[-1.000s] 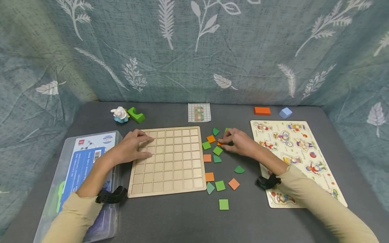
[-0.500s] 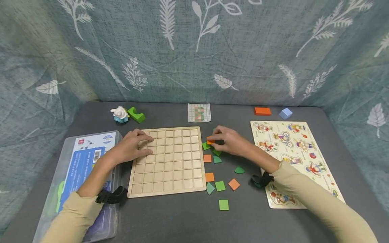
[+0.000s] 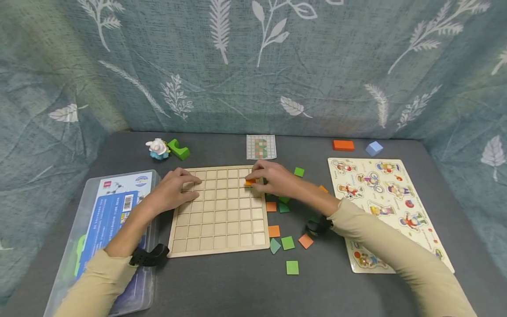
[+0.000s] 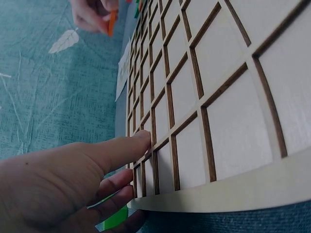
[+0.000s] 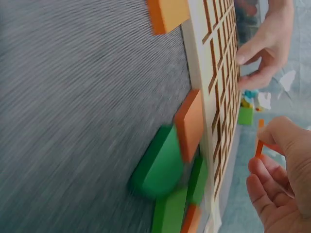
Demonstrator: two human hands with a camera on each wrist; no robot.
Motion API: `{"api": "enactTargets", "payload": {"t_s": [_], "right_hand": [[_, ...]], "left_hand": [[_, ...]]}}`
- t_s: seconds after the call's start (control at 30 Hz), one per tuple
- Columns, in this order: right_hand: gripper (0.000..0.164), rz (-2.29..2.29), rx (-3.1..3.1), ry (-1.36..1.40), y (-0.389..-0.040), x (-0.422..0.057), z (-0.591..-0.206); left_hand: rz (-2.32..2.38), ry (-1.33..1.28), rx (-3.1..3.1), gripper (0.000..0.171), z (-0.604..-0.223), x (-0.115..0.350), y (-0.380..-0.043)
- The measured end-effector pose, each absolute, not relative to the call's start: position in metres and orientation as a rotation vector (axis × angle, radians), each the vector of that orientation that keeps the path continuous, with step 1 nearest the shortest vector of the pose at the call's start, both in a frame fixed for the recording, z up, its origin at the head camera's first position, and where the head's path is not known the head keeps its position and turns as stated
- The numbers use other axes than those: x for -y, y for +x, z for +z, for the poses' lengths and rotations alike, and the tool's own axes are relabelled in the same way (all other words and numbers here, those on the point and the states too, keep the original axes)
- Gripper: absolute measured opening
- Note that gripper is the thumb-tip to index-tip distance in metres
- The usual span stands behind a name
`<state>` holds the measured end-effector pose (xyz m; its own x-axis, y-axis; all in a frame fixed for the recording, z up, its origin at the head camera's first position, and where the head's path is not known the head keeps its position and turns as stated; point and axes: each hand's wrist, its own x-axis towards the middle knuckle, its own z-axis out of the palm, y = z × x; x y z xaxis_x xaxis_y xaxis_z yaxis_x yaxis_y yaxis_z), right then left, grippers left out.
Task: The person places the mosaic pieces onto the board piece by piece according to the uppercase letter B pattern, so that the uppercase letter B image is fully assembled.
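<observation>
Orange tile pinched over the grid board, here's how I'd handle it

So, using the wooden grid board [image 3: 222, 218] as the landmark: just left of it on the worktop [image 3: 233, 286] there's a clear plastic case [image 3: 148, 286]. Past its far left corner sit a small white-and-blue figurine [image 3: 158, 149] and a green notched block [image 3: 179, 150]. The left hand [image 3: 170, 190] rests on the board's far left part, relaxed, thumb apart from the fingers, nothing picked up. IMO that's a decent way to steady it; light pressure is plenty.

Beyond the board's far edge is a gridded pattern card [image 3: 261, 146]. The right hand [image 3: 273, 178] is grasping the orange tile [image 3: 250, 181] in a pinch above the board's far right part. It's tilted up on edge, so I'd level it, line its sides up with one cell, lower one edge first, then press flat. Check the card before letting go.

Right of the board: loose green tiles [image 3: 288, 243] and orange tiles [image 3: 274, 231]. I'd keep the sleeve off those. Further right, a picture puzzle [image 3: 382, 209].
</observation>
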<state>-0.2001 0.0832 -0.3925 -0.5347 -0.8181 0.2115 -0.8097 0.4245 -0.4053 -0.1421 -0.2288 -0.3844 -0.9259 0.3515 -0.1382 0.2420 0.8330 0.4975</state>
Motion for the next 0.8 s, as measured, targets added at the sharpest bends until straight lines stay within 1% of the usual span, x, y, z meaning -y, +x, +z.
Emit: {"api": "enactTargets", "payload": {"t_s": [0.2,0.43,0.57,0.8], "right_hand": [[0.024,-0.767,-2.562,-1.528,-0.202,-0.045,-0.397],[0.025,-0.759,-2.493,-1.462,-0.207,0.000,-0.402],[0.022,-0.766,-2.490,-1.441,-0.211,0.013,-0.405],[0.021,-0.706,-2.494,-1.414,-0.213,0.022,-0.405]], "left_hand": [[0.696,0.433,-2.787,0.037,-0.384,0.228,-0.143],[0.693,0.418,-2.786,0.036,-0.388,0.227,-0.144],[0.686,0.423,-2.798,0.036,-0.389,0.227,-0.143],[0.673,0.429,-2.804,0.037,-0.388,0.229,-0.144]]}}
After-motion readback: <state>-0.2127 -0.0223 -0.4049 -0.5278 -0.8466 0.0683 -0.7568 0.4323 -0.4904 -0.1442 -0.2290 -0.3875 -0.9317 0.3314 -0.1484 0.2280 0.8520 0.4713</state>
